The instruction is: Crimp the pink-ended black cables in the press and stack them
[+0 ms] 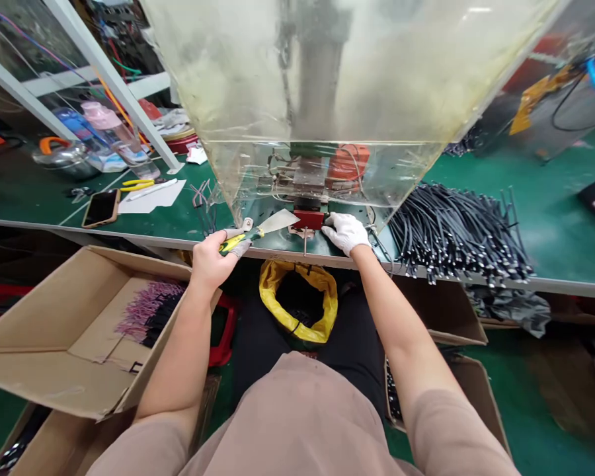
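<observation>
Green desk (pixel 39 188), inventory at the edge: left hand (pixel 211 261) clamped around a yellow-green-handled putty scraper (pixel 277 222); right hand (pixel 341 233), white-gloved, fingers together, holding nothing visible, just beside a red press block (pixel 308 219) beneath a clear plastic guard (pixel 322 86); black cable bundle (pixel 456 235) alongside.

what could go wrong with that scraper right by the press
The bare left hand holds a putty knife with its blade beside the red press block, so a slip might nick the fingers. The gloved right hand sits close under the clear plastic guard, a possible pinch point.
</observation>
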A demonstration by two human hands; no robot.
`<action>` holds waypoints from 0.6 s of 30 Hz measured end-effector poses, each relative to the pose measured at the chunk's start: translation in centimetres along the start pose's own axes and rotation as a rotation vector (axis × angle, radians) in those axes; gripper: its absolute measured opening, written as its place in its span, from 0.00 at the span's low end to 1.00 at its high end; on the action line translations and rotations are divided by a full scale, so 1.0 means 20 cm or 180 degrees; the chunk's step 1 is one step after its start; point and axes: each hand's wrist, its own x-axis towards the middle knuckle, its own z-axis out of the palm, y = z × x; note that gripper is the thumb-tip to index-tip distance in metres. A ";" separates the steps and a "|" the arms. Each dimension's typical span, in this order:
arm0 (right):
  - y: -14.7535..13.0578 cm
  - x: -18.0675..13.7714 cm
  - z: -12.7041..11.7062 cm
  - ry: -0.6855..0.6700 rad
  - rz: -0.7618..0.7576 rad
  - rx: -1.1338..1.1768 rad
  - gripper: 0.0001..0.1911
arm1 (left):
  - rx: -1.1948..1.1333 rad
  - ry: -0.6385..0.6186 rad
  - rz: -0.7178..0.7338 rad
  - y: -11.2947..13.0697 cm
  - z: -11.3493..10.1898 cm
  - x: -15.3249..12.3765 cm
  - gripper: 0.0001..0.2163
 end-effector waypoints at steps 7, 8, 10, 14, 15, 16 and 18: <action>-0.23 -0.39 0.02 -0.0211 -0.0477 0.0217 0.13 | 0.0329 0.0137 0.0302 -0.05 -0.08 0.06 0.15; -0.25 -0.45 0.05 -0.0352 -0.0579 0.0365 0.13 | 0.0393 0.0123 0.0349 -0.05 -0.07 0.08 0.15; -0.29 -0.54 0.11 -0.0740 -0.0812 0.0601 0.15 | 0.0526 0.0065 0.0453 -0.04 -0.07 0.11 0.15; -0.26 -0.61 0.08 -0.1174 -0.0796 0.0892 0.18 | 0.0707 0.0002 0.0646 -0.05 -0.07 0.12 0.14; -0.24 -0.62 0.04 -0.1098 -0.0683 0.0993 0.18 | 0.0745 0.0051 0.0683 -0.06 -0.07 0.11 0.14; -0.20 -0.62 -0.02 -0.0957 -0.0554 0.1082 0.18 | 0.0778 0.0126 0.0708 -0.07 -0.08 0.10 0.15; -0.09 -0.61 -0.15 -0.0488 -0.0198 0.1145 0.17 | 0.0804 0.0298 0.0732 -0.10 -0.08 0.09 0.14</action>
